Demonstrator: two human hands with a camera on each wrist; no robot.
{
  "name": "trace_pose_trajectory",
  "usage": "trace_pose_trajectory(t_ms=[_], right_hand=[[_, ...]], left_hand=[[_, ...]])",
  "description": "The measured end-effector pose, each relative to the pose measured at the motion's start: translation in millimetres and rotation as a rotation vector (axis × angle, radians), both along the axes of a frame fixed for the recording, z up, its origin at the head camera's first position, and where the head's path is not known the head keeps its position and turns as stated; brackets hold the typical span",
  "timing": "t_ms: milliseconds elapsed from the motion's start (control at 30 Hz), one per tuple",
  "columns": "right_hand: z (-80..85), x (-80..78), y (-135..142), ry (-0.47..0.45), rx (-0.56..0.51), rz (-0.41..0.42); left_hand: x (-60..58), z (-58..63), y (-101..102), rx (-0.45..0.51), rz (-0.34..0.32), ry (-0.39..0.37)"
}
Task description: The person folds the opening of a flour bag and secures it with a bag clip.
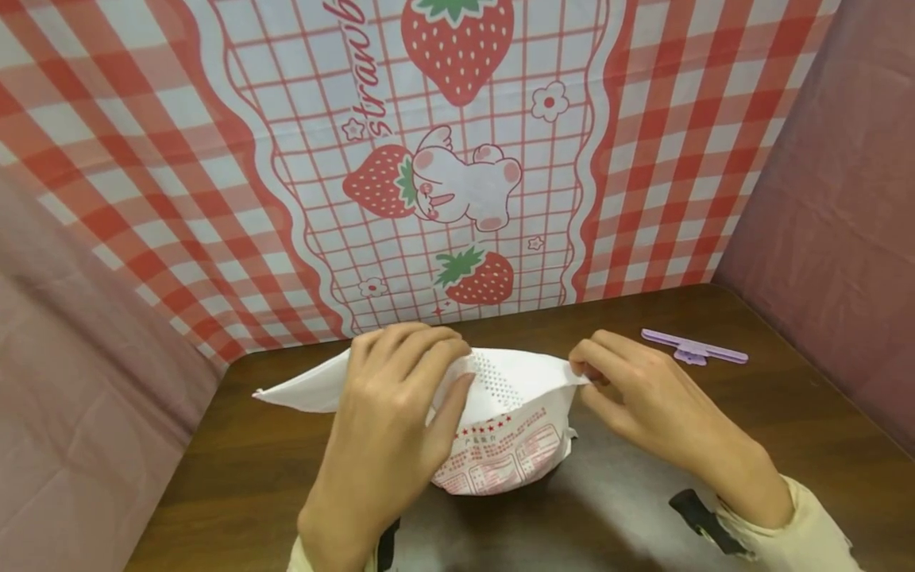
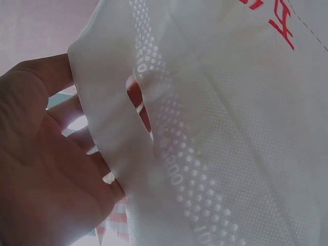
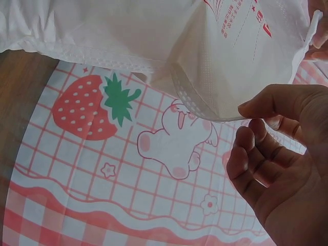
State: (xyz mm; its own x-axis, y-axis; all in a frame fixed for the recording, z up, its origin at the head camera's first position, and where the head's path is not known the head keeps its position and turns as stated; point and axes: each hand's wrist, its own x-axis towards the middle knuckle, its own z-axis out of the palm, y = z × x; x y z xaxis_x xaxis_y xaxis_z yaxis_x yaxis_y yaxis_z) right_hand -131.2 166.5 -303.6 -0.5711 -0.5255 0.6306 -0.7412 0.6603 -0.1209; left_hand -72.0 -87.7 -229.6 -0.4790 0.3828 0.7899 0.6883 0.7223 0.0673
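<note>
A white bag [image 1: 500,453] with red printing and a dotted embossed band stands over the table, its top edge spread sideways. My left hand [image 1: 400,405] holds its upper edge near the middle, thumb on the near side and fingers over the far side. In the left wrist view, the fingers of the left hand [image 2: 51,133] pass behind the edge of the bag [image 2: 246,123], next to a narrow slit in it. My right hand [image 1: 636,389] pinches the right top corner; in the right wrist view, the right hand [image 3: 282,154] has thumb and forefinger on that edge.
A purple sealing clip [image 1: 693,347] lies at the back right of the brown wooden table [image 1: 250,445]. Behind stands a red-and-white checked strawberry cloth [image 1: 665,159]. Pink curtains [image 1: 843,199] hang at both sides.
</note>
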Motion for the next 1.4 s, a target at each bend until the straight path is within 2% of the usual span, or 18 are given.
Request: trace_pose_trajectory(t_ms=[200, 367, 833, 1000, 1200, 1300, 1400], right_hand=[[1.7, 0.4, -0.2, -0.009, 0.011, -0.017], [2.8, 0.8, -0.7, -0.013, 0.014, -0.022], [2.9, 7.4, -2.0, -0.034, 0.046, -0.028], [4.8, 12.6, -5.2, -0.03, -0.029, 0.017], [9.9, 11.3, -9.5, 0.063, -0.172, 0.071], [11.1, 9.7, -11.7, 0.091, -0.187, 0.078], [9.2, 6.8, -13.3, 0.057, -0.146, 0.065]], left_hand=[[-3.8, -5.1, -0.8, 0.0, 0.111, -0.029], [-5.6, -7.8, -1.6, -0.012, 0.15, -0.04], [-7.7, -9.0, -1.7, -0.066, 0.134, -0.035], [-8.0, -9.5, -1.9, -0.069, 0.121, -0.034], [-8.4, -11.5, -2.1, -0.07, 0.109, -0.034], [-8.4, -11.8, -2.3, -0.075, 0.109, -0.032], [-8.0, -11.1, -2.7, -0.086, 0.12, -0.03]])
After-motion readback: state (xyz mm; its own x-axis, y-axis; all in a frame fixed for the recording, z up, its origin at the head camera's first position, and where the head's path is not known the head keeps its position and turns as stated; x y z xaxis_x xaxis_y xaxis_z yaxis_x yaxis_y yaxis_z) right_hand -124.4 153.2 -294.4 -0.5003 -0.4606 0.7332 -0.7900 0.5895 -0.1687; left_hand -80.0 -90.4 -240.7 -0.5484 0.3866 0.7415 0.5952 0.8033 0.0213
